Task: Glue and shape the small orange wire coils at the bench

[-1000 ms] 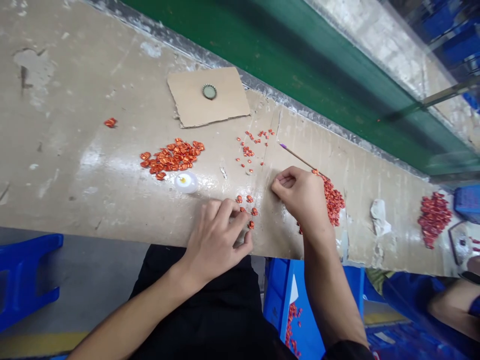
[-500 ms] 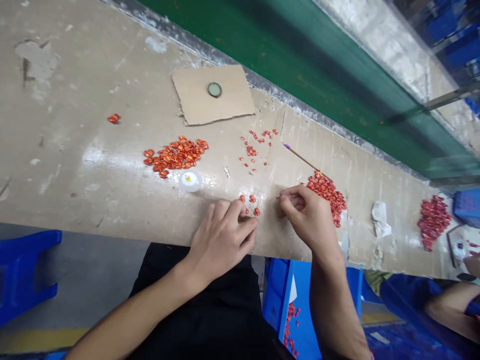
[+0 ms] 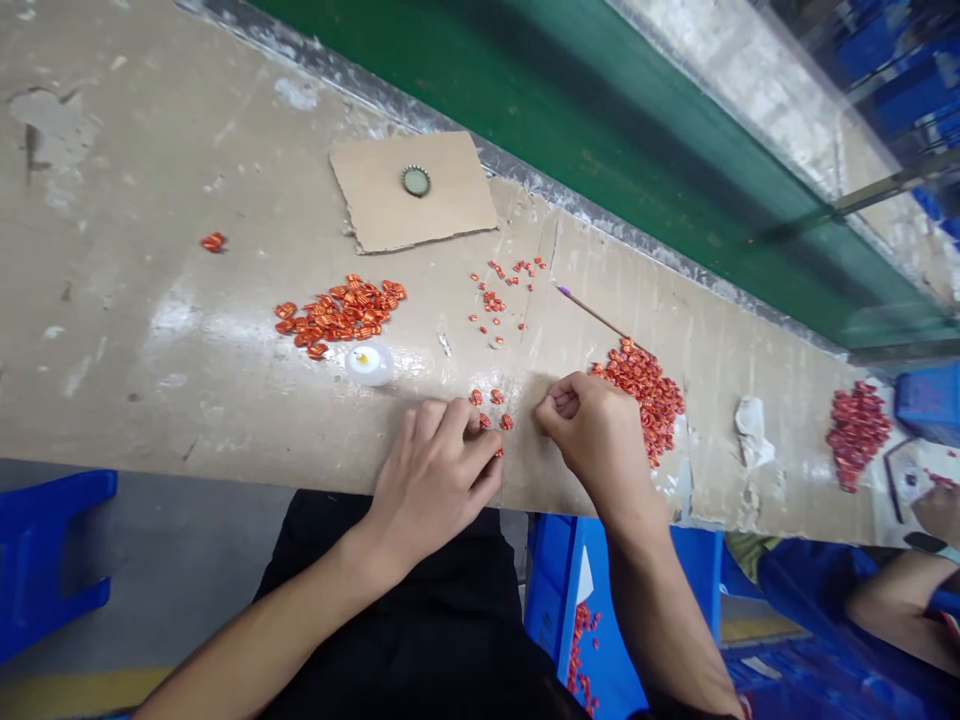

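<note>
A bottle cap (image 3: 415, 181) lies on cardboard (image 3: 454, 205), behind the loose pieces (image 3: 496, 397).

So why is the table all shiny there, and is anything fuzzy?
Head view: light glares white off the table beside the orange pile; head view: the left hand and right hand look sharp; head view: the top right corner is smeared.

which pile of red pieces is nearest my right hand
The middle heap just past the right hand, by the stick; the left heap by the white disc and the far-right heap lie away.
</note>
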Demonstrator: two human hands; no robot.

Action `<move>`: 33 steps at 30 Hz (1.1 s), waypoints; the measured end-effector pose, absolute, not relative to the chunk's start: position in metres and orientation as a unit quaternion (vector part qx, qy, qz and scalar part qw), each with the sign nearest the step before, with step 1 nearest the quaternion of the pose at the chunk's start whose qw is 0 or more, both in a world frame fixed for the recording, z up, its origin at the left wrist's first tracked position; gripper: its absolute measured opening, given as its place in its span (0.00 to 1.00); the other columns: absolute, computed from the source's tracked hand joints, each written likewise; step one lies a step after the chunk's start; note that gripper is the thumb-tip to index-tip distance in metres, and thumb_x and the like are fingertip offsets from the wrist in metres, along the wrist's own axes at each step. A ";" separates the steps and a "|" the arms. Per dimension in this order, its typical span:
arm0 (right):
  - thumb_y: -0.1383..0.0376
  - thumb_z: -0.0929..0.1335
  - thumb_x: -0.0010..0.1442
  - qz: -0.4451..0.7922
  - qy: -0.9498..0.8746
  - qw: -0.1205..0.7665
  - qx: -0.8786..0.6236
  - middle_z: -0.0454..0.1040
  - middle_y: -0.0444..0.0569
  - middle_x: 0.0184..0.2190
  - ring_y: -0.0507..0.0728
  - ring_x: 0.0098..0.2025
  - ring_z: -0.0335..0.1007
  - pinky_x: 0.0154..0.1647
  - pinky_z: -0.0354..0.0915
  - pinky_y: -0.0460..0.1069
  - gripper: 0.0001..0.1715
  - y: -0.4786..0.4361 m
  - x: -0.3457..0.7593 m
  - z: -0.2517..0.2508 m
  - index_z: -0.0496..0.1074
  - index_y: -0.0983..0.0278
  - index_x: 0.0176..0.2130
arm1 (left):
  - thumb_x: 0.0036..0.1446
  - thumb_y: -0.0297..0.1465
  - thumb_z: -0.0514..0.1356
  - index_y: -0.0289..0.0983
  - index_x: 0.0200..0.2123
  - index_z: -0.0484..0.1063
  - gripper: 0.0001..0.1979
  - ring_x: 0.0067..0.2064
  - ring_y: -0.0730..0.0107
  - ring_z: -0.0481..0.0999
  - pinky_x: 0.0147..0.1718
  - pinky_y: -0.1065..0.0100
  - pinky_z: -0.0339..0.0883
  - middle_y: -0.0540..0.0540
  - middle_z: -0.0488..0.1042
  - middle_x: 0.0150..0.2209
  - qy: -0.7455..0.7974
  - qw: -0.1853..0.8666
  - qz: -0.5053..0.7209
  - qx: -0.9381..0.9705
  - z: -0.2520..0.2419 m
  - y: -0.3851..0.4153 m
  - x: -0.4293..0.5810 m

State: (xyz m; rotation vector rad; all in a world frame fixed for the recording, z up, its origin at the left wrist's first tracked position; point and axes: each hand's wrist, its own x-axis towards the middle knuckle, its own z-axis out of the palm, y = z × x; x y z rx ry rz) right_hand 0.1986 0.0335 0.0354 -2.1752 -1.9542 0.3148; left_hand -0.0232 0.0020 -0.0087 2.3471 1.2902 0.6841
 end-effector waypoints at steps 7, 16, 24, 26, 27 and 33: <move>0.70 0.72 0.56 0.153 -0.621 0.137 -0.756 0.79 0.45 0.26 0.57 0.28 0.75 0.36 0.66 0.52 0.05 0.027 0.201 0.033 0.74 0.59 0.32 | 0.72 0.32 0.67 0.44 0.47 0.79 0.02 0.47 0.51 0.72 0.44 0.50 0.69 0.43 0.76 0.45 0.456 0.185 0.248 0.834 -0.008 0.002 -0.024; 0.59 0.77 0.59 0.453 -0.492 0.208 -0.714 0.75 0.43 0.24 0.52 0.25 0.67 0.26 0.60 0.47 0.09 0.004 0.188 0.044 0.81 0.63 0.35 | 0.73 0.33 0.68 0.44 0.48 0.80 0.03 0.46 0.52 0.71 0.44 0.51 0.68 0.43 0.77 0.45 0.458 0.188 0.260 0.829 -0.011 0.001 -0.024; 0.61 0.76 0.62 0.526 -0.474 0.221 -0.670 0.71 0.41 0.25 0.51 0.27 0.63 0.26 0.58 0.46 0.07 -0.008 0.180 0.034 0.82 0.63 0.37 | 0.73 0.33 0.67 0.42 0.46 0.82 0.03 0.46 0.53 0.69 0.45 0.52 0.64 0.43 0.78 0.45 0.453 0.198 0.267 0.827 -0.012 0.002 -0.024; 0.61 0.76 0.63 0.523 -0.478 0.212 -0.673 0.71 0.41 0.25 0.51 0.27 0.62 0.26 0.58 0.46 0.06 -0.009 0.181 0.033 0.82 0.62 0.38 | 0.73 0.33 0.67 0.42 0.46 0.82 0.03 0.46 0.53 0.69 0.45 0.53 0.64 0.44 0.78 0.45 0.454 0.198 0.269 0.826 -0.013 0.002 -0.025; 0.61 0.76 0.63 0.523 -0.480 0.208 -0.673 0.71 0.40 0.25 0.51 0.26 0.62 0.26 0.58 0.46 0.06 -0.009 0.181 0.033 0.82 0.62 0.38 | 0.73 0.33 0.67 0.42 0.46 0.82 0.03 0.46 0.53 0.69 0.45 0.53 0.64 0.44 0.77 0.45 0.454 0.198 0.270 0.826 -0.013 0.002 -0.025; 0.64 0.74 0.65 0.499 -0.503 0.201 -0.677 0.73 0.41 0.26 0.52 0.28 0.67 0.29 0.62 0.46 0.03 -0.007 0.179 0.034 0.81 0.62 0.38 | 0.73 0.33 0.67 0.42 0.44 0.81 0.03 0.46 0.53 0.69 0.45 0.53 0.64 0.43 0.77 0.45 0.452 0.198 0.267 0.828 -0.012 0.002 -0.025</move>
